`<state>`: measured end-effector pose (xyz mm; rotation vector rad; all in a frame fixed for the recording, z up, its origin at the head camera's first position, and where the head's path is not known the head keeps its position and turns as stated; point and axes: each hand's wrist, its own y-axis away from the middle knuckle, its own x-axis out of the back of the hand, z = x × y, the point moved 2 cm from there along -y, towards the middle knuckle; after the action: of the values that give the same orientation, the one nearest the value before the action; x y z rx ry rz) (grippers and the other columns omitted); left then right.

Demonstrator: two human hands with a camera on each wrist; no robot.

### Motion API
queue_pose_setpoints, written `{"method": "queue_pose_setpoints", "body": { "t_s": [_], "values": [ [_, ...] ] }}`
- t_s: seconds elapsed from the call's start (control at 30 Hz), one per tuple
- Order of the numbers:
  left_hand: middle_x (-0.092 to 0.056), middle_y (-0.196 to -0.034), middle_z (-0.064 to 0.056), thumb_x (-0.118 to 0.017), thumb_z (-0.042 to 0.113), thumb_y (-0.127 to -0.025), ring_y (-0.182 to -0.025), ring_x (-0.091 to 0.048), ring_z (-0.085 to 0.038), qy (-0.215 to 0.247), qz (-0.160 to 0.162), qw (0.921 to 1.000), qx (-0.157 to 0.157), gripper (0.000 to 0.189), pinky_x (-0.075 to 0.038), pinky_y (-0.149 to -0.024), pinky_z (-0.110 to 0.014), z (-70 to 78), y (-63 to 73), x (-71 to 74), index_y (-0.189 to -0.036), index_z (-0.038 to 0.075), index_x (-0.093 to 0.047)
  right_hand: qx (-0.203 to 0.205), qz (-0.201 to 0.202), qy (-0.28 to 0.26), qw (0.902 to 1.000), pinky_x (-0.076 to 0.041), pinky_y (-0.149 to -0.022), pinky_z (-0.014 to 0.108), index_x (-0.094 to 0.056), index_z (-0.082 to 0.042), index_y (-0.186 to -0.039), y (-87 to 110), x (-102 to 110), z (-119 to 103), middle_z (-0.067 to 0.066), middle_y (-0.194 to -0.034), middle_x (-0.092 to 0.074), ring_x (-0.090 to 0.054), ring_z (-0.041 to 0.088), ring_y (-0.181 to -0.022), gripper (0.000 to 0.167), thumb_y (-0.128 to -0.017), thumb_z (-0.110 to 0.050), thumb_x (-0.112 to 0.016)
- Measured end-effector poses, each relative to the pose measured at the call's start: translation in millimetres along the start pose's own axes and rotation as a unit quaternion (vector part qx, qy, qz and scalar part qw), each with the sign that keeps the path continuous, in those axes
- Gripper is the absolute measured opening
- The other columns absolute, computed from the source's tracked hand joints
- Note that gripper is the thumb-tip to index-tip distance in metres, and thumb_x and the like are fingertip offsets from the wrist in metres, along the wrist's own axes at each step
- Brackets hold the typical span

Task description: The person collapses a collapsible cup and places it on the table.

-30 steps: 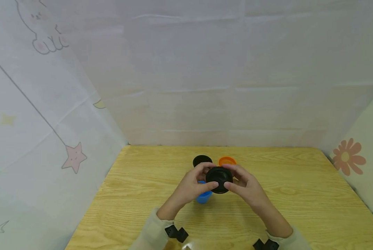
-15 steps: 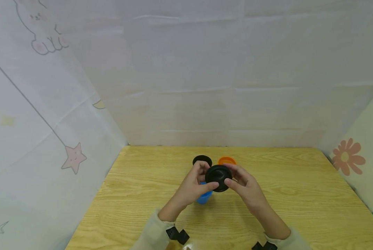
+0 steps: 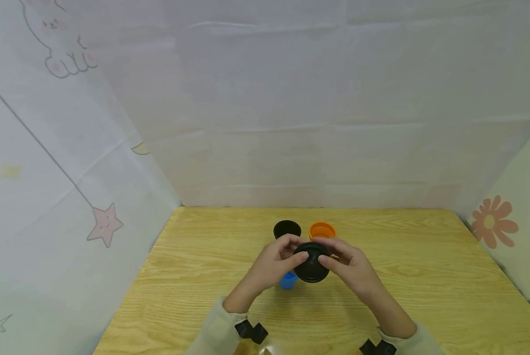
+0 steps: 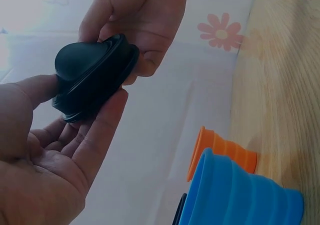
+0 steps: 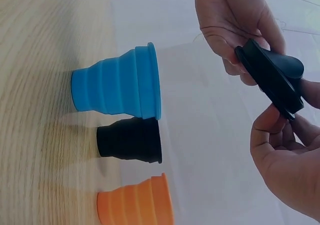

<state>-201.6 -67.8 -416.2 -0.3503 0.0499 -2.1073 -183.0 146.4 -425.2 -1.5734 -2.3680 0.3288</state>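
I have the black piece (image 3: 311,270) up off the table (image 3: 425,276), pinched between thumbs and fingers of left hand (image 3: 271,266) and right hand (image 3: 356,270). Head view, clock centred on the piece: blue cup (image 5: 117,82) at 8, partly hidden by left hand; black cup (image 3: 287,228) at 11; orange cup (image 3: 322,229) just past 12. All upright, near the hands. Table's far edge at 12, cloth (image 3: 291,123) behind; wood stretches wide towards 3 and 9.
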Motion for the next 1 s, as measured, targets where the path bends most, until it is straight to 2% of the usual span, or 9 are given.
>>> {"method": "queue_pose_setpoints", "body": {
  "t_s": [0.13, 0.33, 0.7, 0.83, 1.0],
  "values": [
    [-0.067, -0.104, -0.013, -0.061, 0.024, -0.103, -0.083, -0.071, -0.012, -0.026, 0.007, 0.9996, -0.003, 0.03, -0.063, -0.072, -0.037, 0.2, -1.5, -0.6, -0.126, 0.005, -0.06, 0.014, 0.019, 0.043, 0.9988, -0.057, -0.091, 0.029, -0.059, 0.002, -0.137, -0.6, -0.9, 1.7, 0.012, -0.122, -0.063, -0.062, 0.014, -0.104, 0.036, -0.101, -0.003, -0.06],
    [-0.068, -0.099, -0.01, -0.064, 0.021, -0.102, -0.078, -0.07, -0.01, -0.058, 0.025, 0.998, -0.005, 0.024, -0.062, -0.067, -0.032, 0.8, -2.8, -2.2, -0.12, 0.005, -0.062, 0.056, 0.049, 0.11, 0.9911, -0.059, -0.082, 0.025, -0.064, 0.005, -0.129, -0.9, -3.1, 1.7, 0.013, -0.111, -0.066, -0.062, 0.012, -0.092, 0.031, -0.098, 0.0, -0.064],
    [-0.067, -0.093, -0.005, -0.066, 0.017, -0.098, -0.074, -0.067, -0.006, -0.101, 0.04, 0.993, -0.046, 0.019, -0.058, -0.067, -0.026, -1.0, -4.2, -3.6, -0.113, 0.005, -0.063, 0.087, 0.071, 0.146, 0.9829, -0.059, -0.075, 0.024, -0.07, -0.001, -0.122, -1.4, -4.2, 1.1, 0.011, -0.103, -0.068, -0.061, 0.011, -0.085, 0.028, -0.095, 0.005, -0.066],
    [-0.066, -0.092, -0.004, -0.067, 0.016, -0.097, -0.074, -0.066, -0.006, -0.101, 0.043, 0.9933, -0.038, 0.017, -0.057, -0.068, -0.025, -2.0, -4.9, -4.6, -0.111, 0.007, -0.063, 0.086, 0.072, 0.149, 0.9824, -0.06, -0.075, 0.025, -0.071, -0.002, -0.12, -1.3, -4.0, 2.2, 0.011, -0.102, -0.069, -0.062, 0.012, -0.085, 0.027, -0.095, 0.005, -0.066],
    [-0.067, -0.094, -0.006, -0.065, 0.018, -0.099, -0.073, -0.067, -0.008, -0.085, 0.04, 0.9954, -0.019, 0.019, -0.059, -0.066, -0.026, -1.7, -5.4, -5.5, -0.114, 0.006, -0.063, 0.055, 0.078, 0.144, 0.9849, -0.06, -0.076, 0.027, -0.071, -0.004, -0.121, -1.5, -2.0, 4.2, 0.009, -0.102, -0.069, -0.062, 0.011, -0.087, 0.025, -0.096, 0.0, -0.067]
  ]
}}
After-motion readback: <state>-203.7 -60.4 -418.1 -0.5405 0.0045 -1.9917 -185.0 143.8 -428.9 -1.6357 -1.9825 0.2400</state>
